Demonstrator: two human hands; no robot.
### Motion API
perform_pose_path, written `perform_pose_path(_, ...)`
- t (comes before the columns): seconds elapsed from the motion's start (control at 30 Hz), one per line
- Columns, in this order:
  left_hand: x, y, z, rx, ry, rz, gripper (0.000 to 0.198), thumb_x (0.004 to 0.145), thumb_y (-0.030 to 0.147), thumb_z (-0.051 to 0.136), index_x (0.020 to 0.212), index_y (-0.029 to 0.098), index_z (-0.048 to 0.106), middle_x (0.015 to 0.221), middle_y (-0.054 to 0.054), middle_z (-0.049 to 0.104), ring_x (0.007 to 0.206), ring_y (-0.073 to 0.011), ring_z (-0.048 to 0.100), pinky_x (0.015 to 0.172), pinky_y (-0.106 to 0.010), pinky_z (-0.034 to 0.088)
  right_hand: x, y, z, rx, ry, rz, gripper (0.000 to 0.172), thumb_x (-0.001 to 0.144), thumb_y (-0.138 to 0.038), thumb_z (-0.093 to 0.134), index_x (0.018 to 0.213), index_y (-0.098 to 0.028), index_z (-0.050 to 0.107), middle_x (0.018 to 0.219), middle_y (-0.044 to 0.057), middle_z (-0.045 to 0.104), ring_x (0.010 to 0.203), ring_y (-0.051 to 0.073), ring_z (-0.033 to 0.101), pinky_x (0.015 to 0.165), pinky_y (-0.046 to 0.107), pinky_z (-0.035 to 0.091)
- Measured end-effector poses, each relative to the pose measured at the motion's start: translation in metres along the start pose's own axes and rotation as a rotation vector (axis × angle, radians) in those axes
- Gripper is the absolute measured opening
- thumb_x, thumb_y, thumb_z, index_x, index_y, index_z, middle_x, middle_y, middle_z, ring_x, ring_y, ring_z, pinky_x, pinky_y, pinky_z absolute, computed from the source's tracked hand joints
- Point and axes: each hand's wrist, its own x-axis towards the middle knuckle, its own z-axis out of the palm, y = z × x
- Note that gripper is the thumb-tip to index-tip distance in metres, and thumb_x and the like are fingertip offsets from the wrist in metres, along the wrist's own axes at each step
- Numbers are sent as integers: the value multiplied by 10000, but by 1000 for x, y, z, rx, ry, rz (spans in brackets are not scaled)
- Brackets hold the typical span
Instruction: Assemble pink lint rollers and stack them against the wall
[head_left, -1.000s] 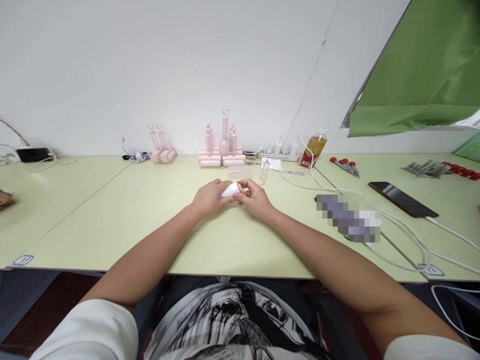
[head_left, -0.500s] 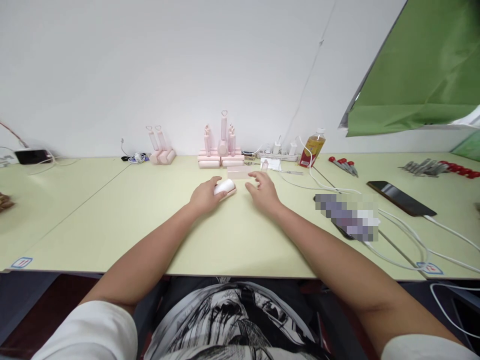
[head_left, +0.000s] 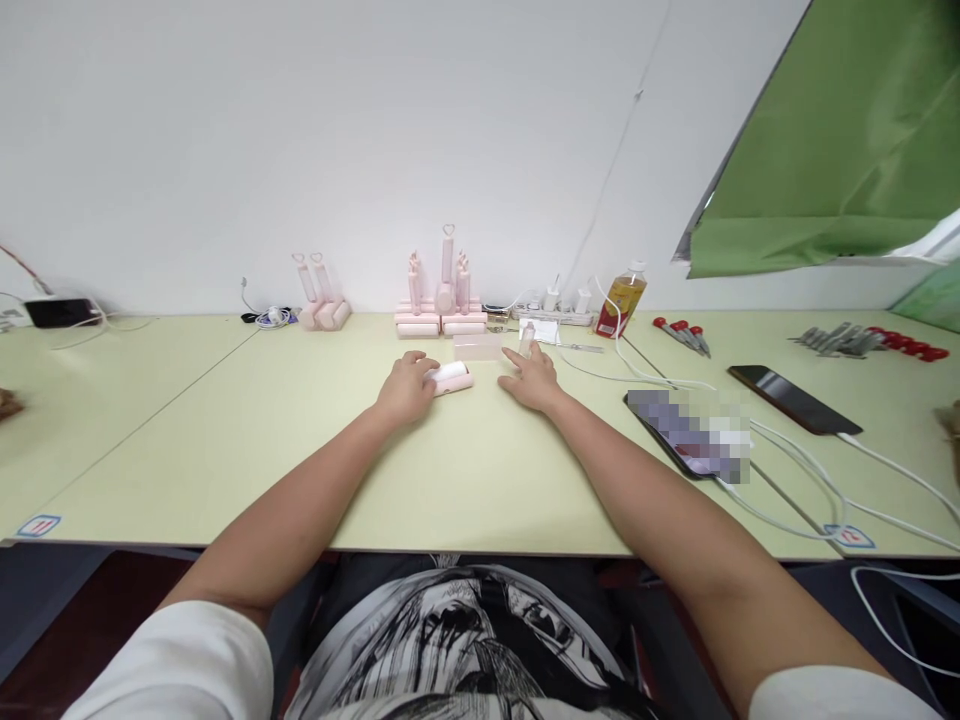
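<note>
Where it shows, white roll [head_left: 451, 371], pink casing [head_left: 456, 384]

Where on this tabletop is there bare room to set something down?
Between the forearms, the tabletop is bare from the roller to the front edge; so is the stretch between the left seam and left forearm. The back is crowded with pink rollers and a bottle, the right with phones.

Bright, diffuse light casts soft shadows across the table [head_left: 480, 480]; pixelation covers a phone [head_left: 684, 437] between three and four o'clock.
</note>
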Motion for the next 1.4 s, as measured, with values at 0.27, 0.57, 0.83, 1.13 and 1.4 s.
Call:
perform_pose_path(0.27, -1, 4, 1, 18, 22, 2, 388, 855, 323, 521, 1211, 231, 646, 1393, -110, 497, 1259, -311, 497, 1051, -470, 439, 3, -1, 3, -128, -21, 11, 714, 860, -486, 553, 1519, -339, 321, 1622, 101, 174, 1447, 402, 209, 1122, 527, 223)
perform_pose_path(0.57, -1, 6, 1, 15, 20, -3, 397, 851, 342, 535, 1214, 226, 647, 1380, -110, 515, 1255, -306, 505, 1044, -464, 441, 3, -5, 5, -183, -102, 35, 755, 905, -605, 402, 1556, -260, 238, 1634, 141, 142, 1466, 444, 121, 1129, 618, 117)
perform_pose_path(0.83, 0, 3, 3, 16, 32, 5, 396, 842, 347, 547, 1206, 228, 646, 1367, -107, 529, 1234, -307, 517, 1042, -467, 438, 2, -4, 6, -172, -84, 24, 768, 913, -604, 371, 1550, -194, 245, 1621, 163, 183, 1472, 417, 127, 1125, 641, 126)
perform_pose_path(1.13, -1, 6, -1, 21, 35, 5, 388, 842, 354, 537, 1194, 235, 648, 1356, -98, 544, 1233, -296, 525, 1050, -458, 428, 2, -1, 7, -152, -46, 34, 735, 927, -581, 356, 1528, -169, 269, 1574, 205, 264, 1461, 369, 188, 1124, 602, 164)
perform_pose_path(1.4, 0, 7, -1, 16, 45, 11, 379, 838, 352, 532, 1179, 237, 654, 1340, -95, 563, 1219, -297, 533, 1038, -461, 434, -2, -5, 2, -112, 47, 108, 599, 956, -477, 371, 1437, -119, 387, 1337, 231, 477, 1281, 357, 443, 1068, 479, 294)
